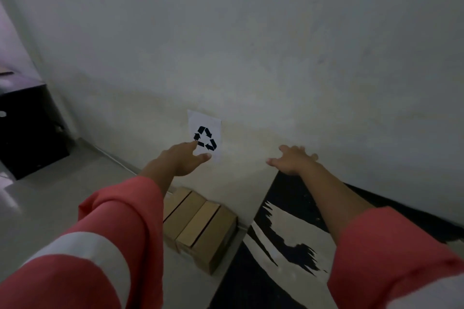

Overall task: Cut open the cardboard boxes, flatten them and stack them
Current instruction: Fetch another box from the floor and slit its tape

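Cardboard boxes [200, 228]: several, apparently still whole, side by side on the floor against the wall [276, 45], under the left forearm. Left hand [183, 158]: fingers straight, empty, at the recycling sign [204, 133]. Right hand [292, 159]: spread, empty, near the wall. Patterned rug [281, 246] beside the boxes. Step: probably before cutting; next move needs a blade, none visible

The brown boxes [200, 228] sit at 6 o'clock, unflattened, touching side by side in a row on the floor [62, 208], against the wall [251, 57].
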